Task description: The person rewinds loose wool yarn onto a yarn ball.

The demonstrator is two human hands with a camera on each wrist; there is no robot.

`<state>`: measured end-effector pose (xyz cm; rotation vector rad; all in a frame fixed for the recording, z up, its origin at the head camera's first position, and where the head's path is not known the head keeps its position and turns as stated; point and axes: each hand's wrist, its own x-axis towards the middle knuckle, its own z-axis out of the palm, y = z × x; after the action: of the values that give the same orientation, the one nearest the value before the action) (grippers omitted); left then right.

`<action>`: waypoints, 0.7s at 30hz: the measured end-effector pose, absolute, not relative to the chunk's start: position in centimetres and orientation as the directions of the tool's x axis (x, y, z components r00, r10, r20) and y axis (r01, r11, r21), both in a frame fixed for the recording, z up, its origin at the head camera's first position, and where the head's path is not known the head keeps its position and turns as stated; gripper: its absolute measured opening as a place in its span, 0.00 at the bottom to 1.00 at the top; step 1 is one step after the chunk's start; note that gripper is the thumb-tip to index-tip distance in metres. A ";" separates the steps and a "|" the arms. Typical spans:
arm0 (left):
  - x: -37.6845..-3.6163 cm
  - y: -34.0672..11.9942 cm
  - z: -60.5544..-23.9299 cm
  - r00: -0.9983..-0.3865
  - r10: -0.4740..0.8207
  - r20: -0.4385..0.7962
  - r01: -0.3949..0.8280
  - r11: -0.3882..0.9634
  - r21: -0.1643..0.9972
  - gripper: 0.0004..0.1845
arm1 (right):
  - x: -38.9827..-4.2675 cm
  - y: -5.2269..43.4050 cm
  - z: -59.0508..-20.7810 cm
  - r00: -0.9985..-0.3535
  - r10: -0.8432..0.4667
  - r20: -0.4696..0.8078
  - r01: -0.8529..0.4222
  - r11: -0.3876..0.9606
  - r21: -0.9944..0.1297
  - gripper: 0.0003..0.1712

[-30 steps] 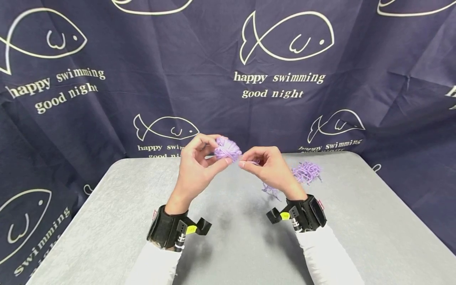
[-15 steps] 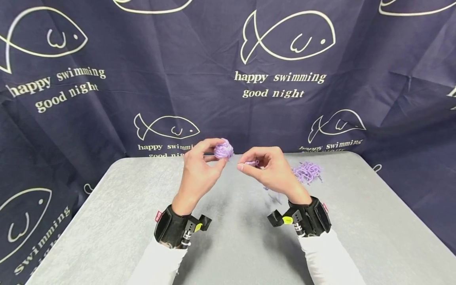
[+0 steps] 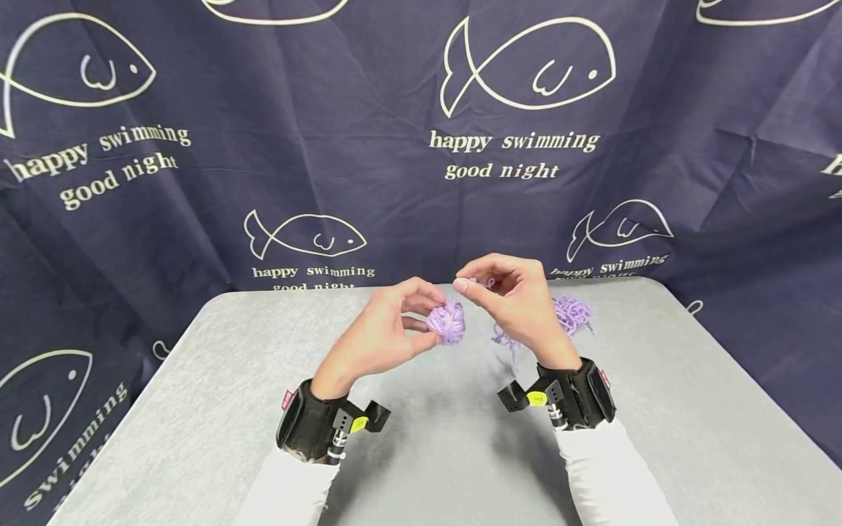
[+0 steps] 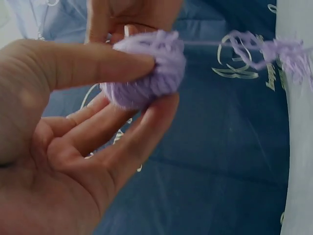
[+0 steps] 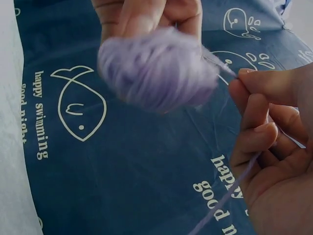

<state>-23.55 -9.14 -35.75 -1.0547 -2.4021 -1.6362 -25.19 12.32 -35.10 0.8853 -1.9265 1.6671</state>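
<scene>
Head view, frame centre: left hand (image 3: pixel 381 340) pinches a small fuzzy round ball of lilac yarn (image 3: pixel 446 322) above the flat grey table (image 3: pixel 197 409), right hand (image 3: pixel 520 303) just right pinching its thin lilac strand (image 3: pixel 488 282); loose lilac yarn pile (image 3: pixel 574 314) behind, partly hidden. Left wrist view: thumb and fingers (image 4: pixel 98 63) clamp the ball (image 4: pixel 151 73) upper centre, strand (image 4: pixel 215 43) running horizontally right. Right wrist view: blurred ball (image 5: pixel 156 68) top centre, fingertips (image 5: pixel 254 83) closed on the strand (image 5: pixel 222 66), slanting lower left.
</scene>
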 end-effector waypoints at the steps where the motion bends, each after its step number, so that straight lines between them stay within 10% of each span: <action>1: -23.4 -9.2 -35.7 -0.755 0.517 0.402 0.556 0.183 0.811 0.19 | -25.3 12.4 -35.1 -0.702 -0.183 0.688 -0.707 0.067 -0.704 0.05; 13: -23.5 -9.8 -35.1 -0.673 0.385 0.632 0.551 -0.309 0.775 0.20 | -26.3 12.6 -36.2 -0.790 -0.308 0.531 -0.582 0.101 -0.807 0.04; 21: -24.0 -9.5 -35.2 -0.766 0.058 0.640 0.617 -0.209 0.759 0.19 | -25.8 11.6 -36.3 -0.742 -0.447 0.500 -0.610 0.140 -0.780 0.02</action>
<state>-23.98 -9.51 -35.17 -0.7913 -1.6796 -2.0329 -25.77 11.57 -36.25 1.0553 -2.2558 1.6618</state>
